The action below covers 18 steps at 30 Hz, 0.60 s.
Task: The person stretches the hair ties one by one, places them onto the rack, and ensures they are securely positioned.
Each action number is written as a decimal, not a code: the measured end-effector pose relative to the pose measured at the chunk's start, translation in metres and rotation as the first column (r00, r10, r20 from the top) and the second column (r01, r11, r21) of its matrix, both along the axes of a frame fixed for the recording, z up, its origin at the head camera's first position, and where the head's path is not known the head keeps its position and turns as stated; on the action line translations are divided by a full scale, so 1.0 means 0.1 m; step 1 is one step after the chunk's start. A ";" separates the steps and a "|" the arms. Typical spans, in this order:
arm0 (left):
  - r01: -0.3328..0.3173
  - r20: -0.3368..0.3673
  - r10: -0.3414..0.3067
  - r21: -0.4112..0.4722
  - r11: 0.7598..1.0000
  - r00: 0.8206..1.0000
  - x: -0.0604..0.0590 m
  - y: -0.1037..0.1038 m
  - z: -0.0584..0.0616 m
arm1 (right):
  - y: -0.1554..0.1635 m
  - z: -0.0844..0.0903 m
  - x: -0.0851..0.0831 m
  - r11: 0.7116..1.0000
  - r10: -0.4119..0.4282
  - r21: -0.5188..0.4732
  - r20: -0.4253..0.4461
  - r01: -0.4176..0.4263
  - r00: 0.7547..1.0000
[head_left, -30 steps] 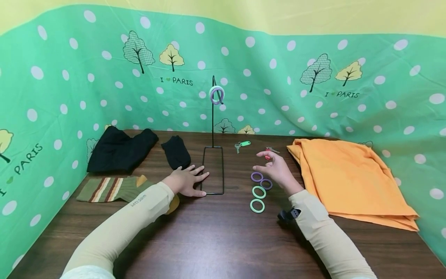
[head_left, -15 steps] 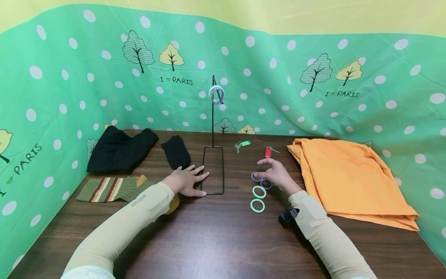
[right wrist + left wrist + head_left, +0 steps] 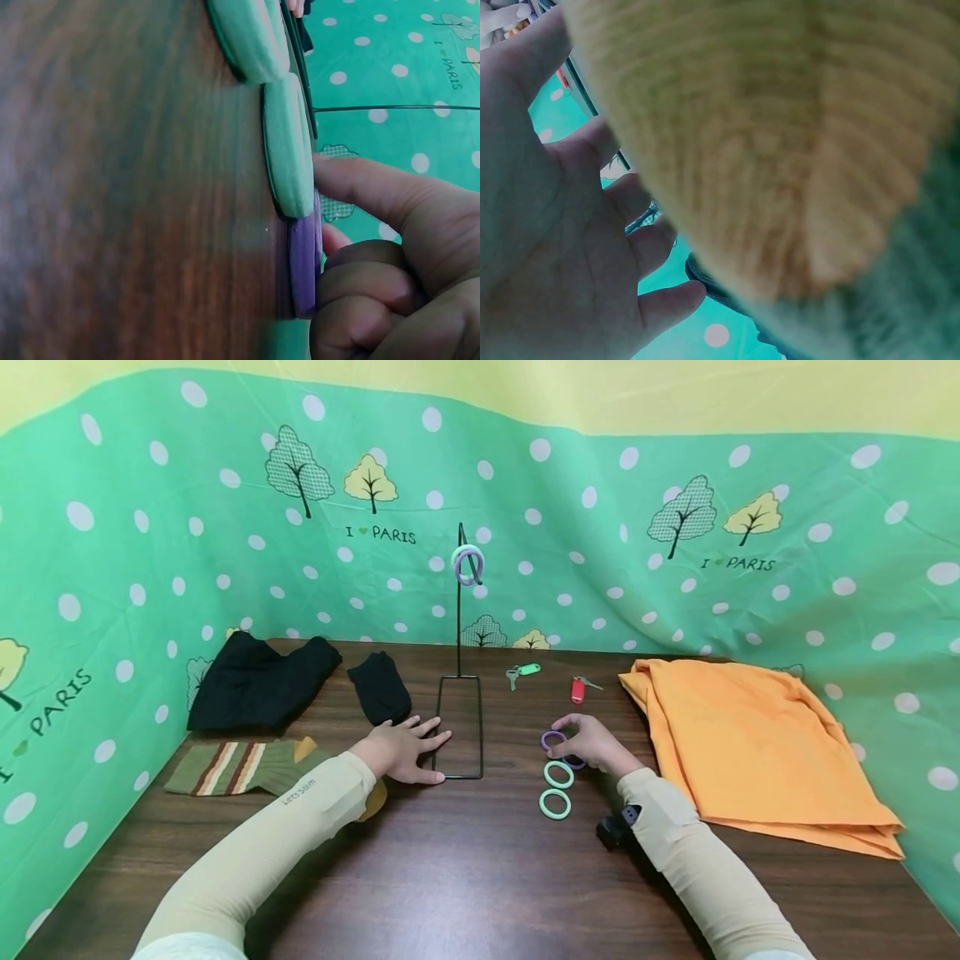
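My left hand (image 3: pixel 397 749) lies with fingers spread over the left side of a black wire stand's base (image 3: pixel 481 727). A pale green ring and a purple ring (image 3: pixel 457 575) hang together on the stand's hook. My right hand (image 3: pixel 592 743) has thumb and index finger at opposite edges of a purple ring (image 3: pixel 544 743) on the table; its other fingers are curled in the right wrist view. Partly hidden by this hand lies a second purple ring (image 3: pixel 576 765). Nearer are two light green rings (image 3: pixel 548 783) (image 3: pixel 555 817), also seen edge-on in the right wrist view.
On the left lie a folded black cloth (image 3: pixel 255 685), a black sock (image 3: pixel 378 685) and a striped green sock (image 3: pixel 232 768). Behind the rings are keys with a green tag (image 3: pixel 529 669) and a red tag (image 3: pixel 577 691). Folded orange cloth (image 3: pixel 757 743) lies at right.
My right hand has come down and toward me from near the red key tag to the far purple ring, its thumb and index finger closing in. The left hand has stayed still.
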<state>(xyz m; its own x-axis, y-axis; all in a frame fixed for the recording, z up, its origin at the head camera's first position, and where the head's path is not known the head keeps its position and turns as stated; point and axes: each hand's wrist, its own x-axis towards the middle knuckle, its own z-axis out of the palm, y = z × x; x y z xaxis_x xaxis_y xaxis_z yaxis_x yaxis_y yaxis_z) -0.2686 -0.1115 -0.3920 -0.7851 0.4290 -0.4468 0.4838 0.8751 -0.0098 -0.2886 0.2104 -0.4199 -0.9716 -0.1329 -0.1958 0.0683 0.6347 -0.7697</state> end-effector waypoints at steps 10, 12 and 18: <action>0.000 -0.002 0.000 0.001 1.000 1.000 0.00 0.00 0.01 | -0.05 0.02 0.01 0.998 0.000 0.058 -0.029 0.001 1.000; -0.001 -0.002 0.001 0.002 1.000 1.000 0.00 0.01 0.01 | -0.05 0.03 0.02 0.998 0.001 0.062 -0.035 0.001 0.999; 0.007 -0.006 -0.007 0.000 1.000 1.000 0.00 0.01 0.01 | -0.10 0.09 0.06 0.998 0.014 0.062 -0.067 -0.010 0.998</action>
<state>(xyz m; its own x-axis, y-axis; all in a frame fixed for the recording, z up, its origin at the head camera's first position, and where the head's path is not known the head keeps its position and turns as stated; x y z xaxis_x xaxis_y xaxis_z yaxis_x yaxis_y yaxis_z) -0.2686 -0.1110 -0.3908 -0.7847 0.4349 -0.4418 0.4901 0.8716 -0.0125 -0.2831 0.2003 -0.4104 -0.9813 -0.1346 -0.1379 0.0094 0.6812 -0.7320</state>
